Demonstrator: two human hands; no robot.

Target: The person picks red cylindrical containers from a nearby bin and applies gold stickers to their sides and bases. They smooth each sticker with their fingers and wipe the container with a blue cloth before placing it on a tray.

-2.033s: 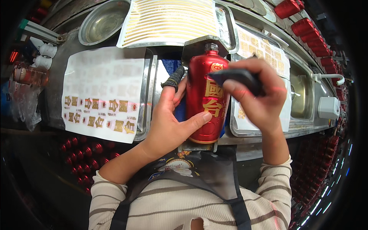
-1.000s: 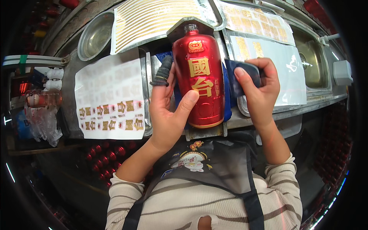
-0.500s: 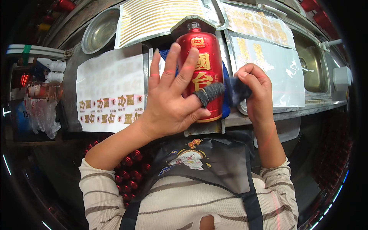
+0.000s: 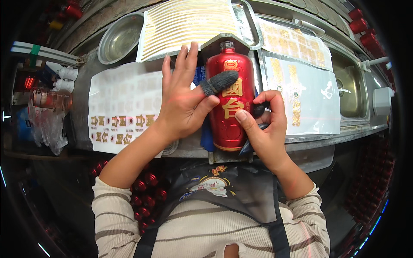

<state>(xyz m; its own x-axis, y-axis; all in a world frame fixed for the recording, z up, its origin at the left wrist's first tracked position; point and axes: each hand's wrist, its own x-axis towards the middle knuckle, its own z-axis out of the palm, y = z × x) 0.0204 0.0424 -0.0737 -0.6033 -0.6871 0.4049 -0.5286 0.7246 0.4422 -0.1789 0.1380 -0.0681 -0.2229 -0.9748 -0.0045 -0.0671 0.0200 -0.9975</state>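
Note:
A glossy red bottle (image 4: 228,129) with gold characters lies on its back, its bare neck pointing away from me. My left hand (image 4: 183,101) is open at its left side, fingers stretched out. A dark fabric finger cover (image 4: 220,82) sits on its index finger, which lies across the upper gold character. At the bottle's lower right, my right hand (image 4: 269,129) is curled, thumb tip against the bottle front. Its fingers hold a thin dark flat piece (image 4: 246,147), partly hidden by the hand. Blue cloth (image 4: 207,135) shows beside the bottle.
A decal sheet (image 4: 124,94) with gold characters lies at left, a striped gold sheet (image 4: 189,28) behind. More decal sheets (image 4: 316,99) lie at right beside a metal sink (image 4: 359,92). A metal bowl (image 4: 103,47) stands back left. Several red bottles (image 4: 148,200) are below the bench.
My left index finger has moved up the bottle. My right hand has come in from the right to the bottle's lower side, bringing the dark piece. The view has shifted slightly.

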